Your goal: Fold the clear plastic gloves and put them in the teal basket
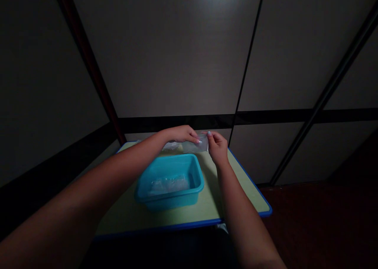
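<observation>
A clear plastic bag [192, 146] stretches between my hands, just beyond the far rim of a turquoise plastic basin [169, 203]. My left hand [183, 134] reaches over the basin and grips the bag with thumb and fingers. With a pinch of thumb and fingers, my right hand [217, 146] holds the bag's right edge. More crumpled clear plastic lies behind my left wrist, partly hidden by it. Inside the basin rests a flat, clear plastic packet [169, 185]; its contents are too dim to make out.
The basin stands on a small pale yellow-green table [211, 206] with a blue edge [251, 178]. Close behind the table rise grey cabinet panels [177, 56] with dark strips. A dark reddish floor [307, 222] shows at the right. The light is low.
</observation>
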The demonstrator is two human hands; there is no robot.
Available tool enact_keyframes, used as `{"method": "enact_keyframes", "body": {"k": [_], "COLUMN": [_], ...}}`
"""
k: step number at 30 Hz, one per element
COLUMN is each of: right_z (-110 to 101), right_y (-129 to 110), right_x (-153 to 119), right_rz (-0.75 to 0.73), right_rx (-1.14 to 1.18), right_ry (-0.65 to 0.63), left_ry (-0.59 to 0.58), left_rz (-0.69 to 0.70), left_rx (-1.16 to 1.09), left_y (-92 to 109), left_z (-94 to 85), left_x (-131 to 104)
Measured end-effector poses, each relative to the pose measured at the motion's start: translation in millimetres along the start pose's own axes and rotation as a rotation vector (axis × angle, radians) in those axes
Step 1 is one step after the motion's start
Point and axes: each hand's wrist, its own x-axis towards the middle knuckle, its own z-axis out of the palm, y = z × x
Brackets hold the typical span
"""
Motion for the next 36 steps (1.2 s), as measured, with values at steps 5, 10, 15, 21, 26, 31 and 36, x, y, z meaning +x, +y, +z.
{"method": "enact_keyframes", "body": {"k": [5,10,15,21,26,31,36], "right_z": [-1,-1,-1,-2,-4,-5,-4], "right_y": [-2,-3,-3,-2,1,3,3], "right_x": [1,1,2,2,4,5,6], "right_rz": [0.181,0.196,0.182,0.194,0.187,0.175,0.160], "right_rx": [0.156,0.201,0.212,0.159,0.162,0.213,0.230], "right_ry": [-0.070,-0.033,-0.029,0.012,0.044,0.085,0.136], "left_ry": [-0.040,-0.058,-0.104,-0.094,-0.145,-0.210,-0.265], "left_rz": [-0.086,-0.139,-0.138,-0.168,-0.130,-0.091,-0.105], "left_rx": [-0.146,-0.281,-0.300,-0.328,-0.459,-0.526,-0.559], "left_y": [9,9,10,11,12,14,15], "left_z": [3.2,6.9,6.4,11.1,16.2,17.9,15.1], "left_x": [-5,-7,-3,3,6,5,2]}}
